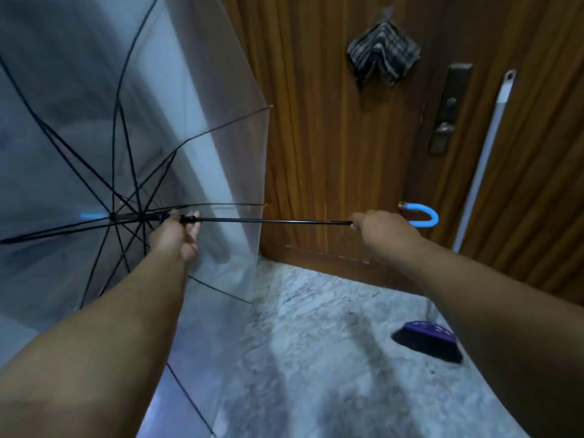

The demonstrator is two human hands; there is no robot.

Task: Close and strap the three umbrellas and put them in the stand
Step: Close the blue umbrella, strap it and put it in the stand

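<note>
Umbrella [94, 153] lies open sideways between our hands: left hand [177, 235] curls round the shaft [268, 220] by the runner, right hand [384, 230] grips beside the blue handle [425, 214].

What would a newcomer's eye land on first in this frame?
First, the open transparent umbrella, filling the left side with its black ribs fanned out. Then its black shaft, stretched level between the hands: the left hand grips near the runner, the right hand grips by the blue hooked handle. A checked cloth hangs on the wooden door behind.
</note>
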